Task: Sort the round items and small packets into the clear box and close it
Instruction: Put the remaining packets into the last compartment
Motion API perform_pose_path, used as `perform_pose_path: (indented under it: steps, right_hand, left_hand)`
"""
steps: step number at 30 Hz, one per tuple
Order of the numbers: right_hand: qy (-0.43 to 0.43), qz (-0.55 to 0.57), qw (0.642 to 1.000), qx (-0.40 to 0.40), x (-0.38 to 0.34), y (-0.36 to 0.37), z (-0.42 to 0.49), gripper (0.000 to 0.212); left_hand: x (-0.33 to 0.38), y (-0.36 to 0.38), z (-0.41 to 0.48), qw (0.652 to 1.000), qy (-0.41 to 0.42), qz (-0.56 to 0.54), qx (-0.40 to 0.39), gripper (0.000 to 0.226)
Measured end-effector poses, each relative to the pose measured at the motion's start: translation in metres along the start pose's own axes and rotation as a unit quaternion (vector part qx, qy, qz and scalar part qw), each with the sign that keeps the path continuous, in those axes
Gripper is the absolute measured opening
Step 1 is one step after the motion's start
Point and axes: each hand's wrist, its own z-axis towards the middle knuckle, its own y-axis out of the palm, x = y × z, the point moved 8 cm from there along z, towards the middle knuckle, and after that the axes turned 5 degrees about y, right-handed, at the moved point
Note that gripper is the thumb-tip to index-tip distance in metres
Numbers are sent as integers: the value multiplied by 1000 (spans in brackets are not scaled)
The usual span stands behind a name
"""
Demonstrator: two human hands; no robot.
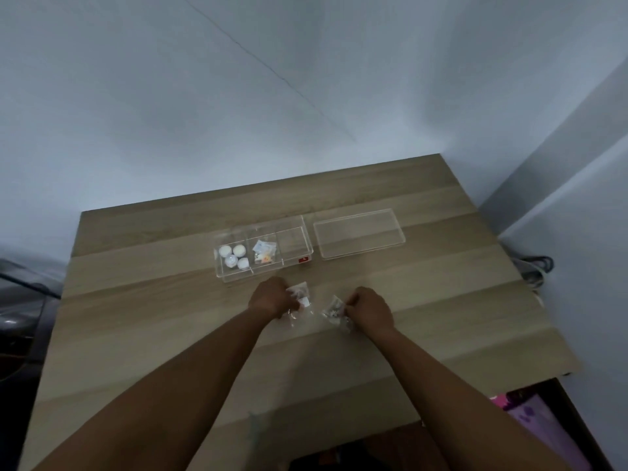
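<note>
**Both hands on packets, box open and waiting**

The left hand point(272, 297) is closed on a small packet point(300, 294) just in front of the box point(263, 251). The right hand point(370, 309) pinches a second packet point(334, 311), a crumpled clear one, a little to the right. Both packets lie low at the table point(136, 300); whether they are lifted off the wood cannot be told.

To do this step well, I would take each packet by an edge between thumb and fingertips, since the thin film is likely to slip or fold if grabbed flat. Lift it clear of the near wall of the box before moving across, and let it go low inside the compartment so it does not bounce out. Carrying 1 packet per hand looks workable, but dropping them 1 at a time would keep the aim surer.

The box is clear, with 3 compartments side by side:
- Left: 4 white balls point(234, 256), clustered and touching.
- Middle: a few small packets point(263, 251), lying loosely on each other; the exact count is hard to read.
- Right: appears empty, with a small red label point(303, 260) on its near wall.

The lid point(358, 237) lies flat on the table just right of the box, apart from it. By my judgement the balls are sorted, the 2 held packets belong in the box with the others, and closing comes last.
</note>
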Motion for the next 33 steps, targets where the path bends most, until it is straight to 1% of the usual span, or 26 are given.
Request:
perform_pose_path:
  steps: [2,4,5,7,10,13,16,19,21,23,27,31,33]
  right_hand:
    - [7,34,999,-12,3,-4,2,9]
    - [17,62,998,-13,8,-8,4,7]
    - [24,82,996,-16,10,-9,4,12]
    - [40,131,990,-29,16,-11,6,23]
    - [62,200,977,-43,20,-14,7,22]
    - [65,245,966,-42,19,-18,9,11]
    - [53,275,959,-40,15,-21,11,9]
    - [48,295,953,-39,17,-23,11,9]
    - [46,305,950,-38,21,-24,12,10]
    - [46,312,949,-32,26,-27,13,12]
    - [45,313,948,-19,34,-35,16,14]
    - [45,308,950,-10,35,-41,20,15]
    - [44,306,951,-6,31,-43,22,14]
  left_hand:
    - [-1,2,-2,996,-20,-82,-41,19]
    - [1,1,-5,983,-42,-164,-72,13]
    - [3,-2,-5,977,-48,-190,-80,10]
    - [11,-12,-6,968,-50,-228,-87,9]
    - [30,-37,-1,961,-33,-266,-68,7]
    - [45,-71,13,966,-11,-260,-6,14]
    - [52,-99,27,971,-4,-233,54,2]
    - [56,-111,38,981,-4,-172,95,27]
    - [60,-111,42,984,-3,-142,111,35]
    - [63,-110,45,984,-2,-126,128,39]
    - [68,-109,49,982,1,-109,157,34]
    - [71,-106,51,983,7,-105,147,25]
    - [72,-104,50,985,9,-100,142,17]
